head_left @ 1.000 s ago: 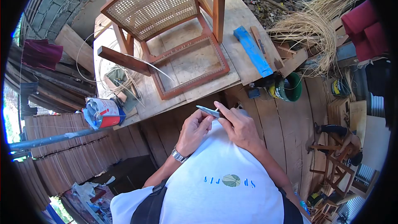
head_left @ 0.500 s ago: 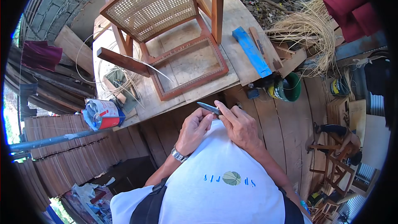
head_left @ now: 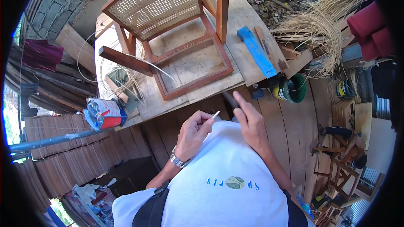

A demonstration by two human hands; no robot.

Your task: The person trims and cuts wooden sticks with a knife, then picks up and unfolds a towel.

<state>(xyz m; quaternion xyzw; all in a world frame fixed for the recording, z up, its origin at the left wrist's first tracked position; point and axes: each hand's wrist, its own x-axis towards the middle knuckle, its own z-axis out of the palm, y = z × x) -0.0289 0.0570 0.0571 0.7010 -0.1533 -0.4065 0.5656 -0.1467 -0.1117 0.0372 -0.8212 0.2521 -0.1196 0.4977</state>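
Observation:
My left hand point(head_left: 192, 133), with a metal watch at its wrist, pinches a short pale wooden stick point(head_left: 216, 114) whose tip points up and right. In my right hand point(head_left: 252, 125) is a knife point(head_left: 229, 100), its dark blade slightly blurred and pointing up and left, apart from the stick. Both hands are in front of my white shirt, just short of the table edge. Beyond them a brown wooden chair point(head_left: 193, 85) lies on the worktable point(head_left: 168, 108). Its back holds woven cane point(head_left: 156, 6); its seat frame is open, with small holes along the rim.
Cane strands point(head_left: 122, 84) lie coiled on the table's left, near a bag-lined container point(head_left: 105, 114). A blue strip point(head_left: 256, 52) lies right of the chair. A green bucket point(head_left: 298, 88) and a large cane bundle point(head_left: 324, 29) are further right. Another person point(head_left: 351, 143) bends over wooden frames.
My right hand and the knife have moved right, away from the left hand, exposing the pale stick. The left hand has dropped slightly left. The chair stays put.

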